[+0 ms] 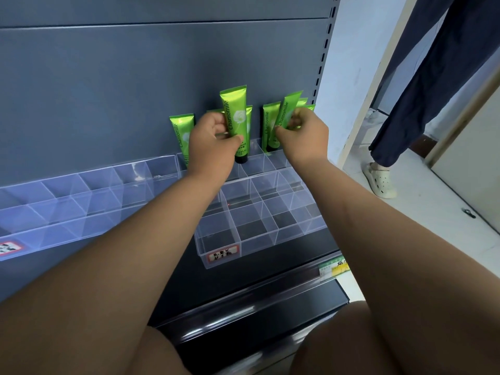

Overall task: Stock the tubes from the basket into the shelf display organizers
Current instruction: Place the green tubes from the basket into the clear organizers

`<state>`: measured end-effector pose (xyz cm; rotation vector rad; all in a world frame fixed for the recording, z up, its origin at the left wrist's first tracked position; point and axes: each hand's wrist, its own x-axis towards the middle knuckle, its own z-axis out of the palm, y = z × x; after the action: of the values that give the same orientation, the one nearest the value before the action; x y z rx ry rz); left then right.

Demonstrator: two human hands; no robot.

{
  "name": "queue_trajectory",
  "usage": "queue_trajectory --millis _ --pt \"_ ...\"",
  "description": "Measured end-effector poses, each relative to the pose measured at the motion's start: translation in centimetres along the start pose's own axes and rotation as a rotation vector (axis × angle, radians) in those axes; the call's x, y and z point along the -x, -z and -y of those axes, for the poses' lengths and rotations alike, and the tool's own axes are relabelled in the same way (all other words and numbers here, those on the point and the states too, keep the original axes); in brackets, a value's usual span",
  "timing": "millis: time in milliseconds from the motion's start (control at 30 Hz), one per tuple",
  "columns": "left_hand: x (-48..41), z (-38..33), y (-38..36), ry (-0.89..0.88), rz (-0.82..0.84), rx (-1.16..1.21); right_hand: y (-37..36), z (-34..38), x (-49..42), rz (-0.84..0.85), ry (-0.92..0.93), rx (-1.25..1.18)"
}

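The placing step is in hand: fingers of the left hand [213, 139] grasp a green tube [234, 115], cap down over the clear organizer [259, 239] back row. Fingers of the right hand [303, 133] pinch a second tube [284, 110] there. Next, each likely needs lowering upright into a free compartment.

Grey shelf back panel [108, 77], white wall [349, 77] (slotted upright [326, 63] beside), pale floor [422, 212]

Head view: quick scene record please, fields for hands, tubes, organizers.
left hand: grips a green Chamomile tube, black cap down, at the back row
right hand: fingers pinch a second tube among those already standing
stocked tubes: upright, back row only
clear organizer: front compartments hold no tubes
long organizer: at left, no tubes visible
basket: not in view
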<state>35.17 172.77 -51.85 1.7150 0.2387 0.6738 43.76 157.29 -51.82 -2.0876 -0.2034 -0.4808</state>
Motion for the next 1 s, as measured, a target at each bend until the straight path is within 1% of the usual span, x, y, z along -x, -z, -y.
queue_trajectory --millis 233,400,567,1000 --pt "0.2 0.3 0.0 -0.013 0.029 -0.008 -1.4 0.3 -0.4 0.090 0.042 0.230" --pt "0.1 0.8 0.1 -0.005 0.037 -0.020 -2.1 -0.1 -0.4 0.148 0.021 0.327" --pt "0.0 1.1 0.1 0.002 0.021 -0.019 -2.5 -0.5 -0.5 0.144 -0.006 0.315" --pt "0.1 1.2 0.2 -0.008 0.035 -0.014 -2.9 -0.4 -0.3 0.123 -0.004 0.340"
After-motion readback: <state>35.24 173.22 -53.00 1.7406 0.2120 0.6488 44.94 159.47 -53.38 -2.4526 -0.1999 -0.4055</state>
